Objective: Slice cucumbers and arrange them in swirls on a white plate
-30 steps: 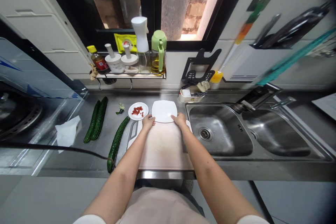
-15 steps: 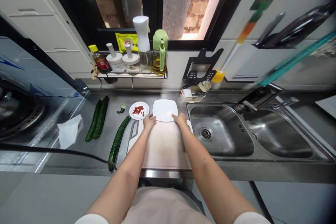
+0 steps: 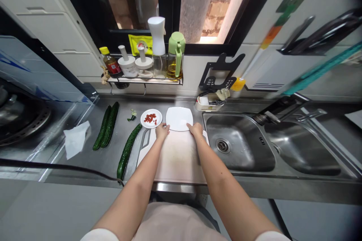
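A white square plate [image 3: 179, 118] with rounded corners lies at the far edge of the pale cutting board [image 3: 178, 158]. My left hand [image 3: 162, 131] grips its near left corner, thumb on top. At the near right corner my right hand [image 3: 195, 129] pinches the rim the same way; the fingers beneath are hidden. Just left of the plate is a small round white dish [image 3: 144, 122] with chopped red pieces [image 3: 150, 118] in it. One cucumber [image 3: 128, 152] lies along the board's left side, close to my left forearm.
Two more cucumbers [image 3: 110, 124] lie further left, near a crumpled white paper [image 3: 76, 139] and a black cable [image 3: 70, 168]. Green scraps [image 3: 132, 115] sit behind. A double sink [image 3: 240, 143] is on the right. Bottles and jars stand on a wall rack [image 3: 147, 80].
The view has shifted slightly, so everything appears a little further right. Both hands keep their hold on the square plate, which shows no clear movement.
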`<control>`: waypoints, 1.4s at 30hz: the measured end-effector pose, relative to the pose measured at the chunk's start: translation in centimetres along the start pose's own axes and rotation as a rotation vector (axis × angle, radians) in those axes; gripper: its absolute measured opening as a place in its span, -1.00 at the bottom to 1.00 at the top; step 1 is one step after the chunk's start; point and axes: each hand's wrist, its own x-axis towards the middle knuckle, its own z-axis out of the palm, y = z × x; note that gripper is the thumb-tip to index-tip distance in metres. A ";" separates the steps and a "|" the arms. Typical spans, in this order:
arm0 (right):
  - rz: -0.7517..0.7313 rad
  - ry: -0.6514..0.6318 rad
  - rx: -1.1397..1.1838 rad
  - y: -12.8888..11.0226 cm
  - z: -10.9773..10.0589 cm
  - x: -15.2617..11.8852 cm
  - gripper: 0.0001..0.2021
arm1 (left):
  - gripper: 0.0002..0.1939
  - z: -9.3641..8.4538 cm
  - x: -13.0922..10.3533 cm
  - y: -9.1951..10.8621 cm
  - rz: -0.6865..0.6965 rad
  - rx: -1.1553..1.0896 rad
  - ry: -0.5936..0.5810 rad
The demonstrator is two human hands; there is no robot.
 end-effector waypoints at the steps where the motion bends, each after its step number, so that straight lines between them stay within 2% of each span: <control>1: 0.000 0.002 -0.003 0.0 0.0 0.0 -0.68 | -0.78 0.0 0.0 0.0 0.002 0.010 0.001; 8: -0.018 0.030 -0.027 0.1 0.1 -0.3 -0.59 | -0.81 -0.1 -0.2 0.3 0.016 0.086 0.004; 14: -0.044 0.045 -0.047 0.1 -0.1 -0.8 -0.65 | -0.79 -0.1 -0.1 0.2 0.030 0.153 0.000; 23: -0.050 0.042 -0.078 0.0 -0.2 -0.7 -0.60 | -0.72 0.0 0.1 0.0 0.041 0.279 0.003; 29: -0.072 0.061 -0.065 -0.2 -0.7 -1.1 -0.60 | -0.63 -0.3 -0.5 0.4 0.048 0.238 -0.015; 32: -0.102 0.125 -0.044 0.1 -1.7 -2.2 -0.57 | -0.61 -0.7 -1.7 0.5 0.089 0.192 -0.011; 34: -0.178 0.181 0.002 1.0 -2.5 -3.6 -0.60 | -0.64 -1.4 -3.0 0.5 0.182 0.232 0.030; 37: -0.249 0.160 0.044 3.5 -3.9 -6.6 -0.66 | -0.69 -3.7 -4.9 0.3 0.380 0.358 0.064; 40: -0.246 0.163 0.024 7.1 -4.9 -10.0 -0.65 | -0.68 -7.7 -6.0 0.1 0.480 0.487 0.102; 42: -0.206 0.158 -0.038 9.5 -5.3 -12.0 -0.64 | -0.67 -10.8 -6.2 0.1 0.475 0.611 0.166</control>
